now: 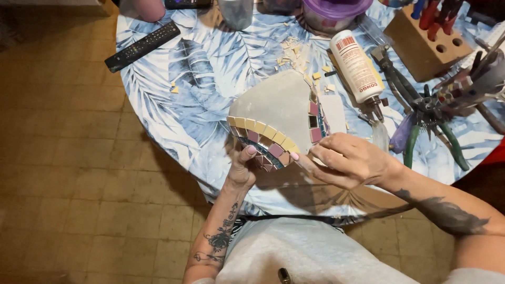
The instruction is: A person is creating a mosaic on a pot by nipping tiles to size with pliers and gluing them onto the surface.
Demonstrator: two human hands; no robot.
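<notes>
Left fingers: the left hand curls up from below, thumb and fingertips closed on the near edge of the mosaic piece, propping it tilted toward the camera so the tile rows face up.
Right fingers: the right hand pinches near the lower tile row; whether a tile sits between them cannot be told.
Mosaic piece: a grey curved slab, edged with yellow, pink and dark tiles, raised over the near rim of the tabletop.
Glue bottle: lying flat, nozzle toward the work, near the right hand.
Tile chips: scattered just beyond the slab.
Pliers: grouped at the right.
</notes>
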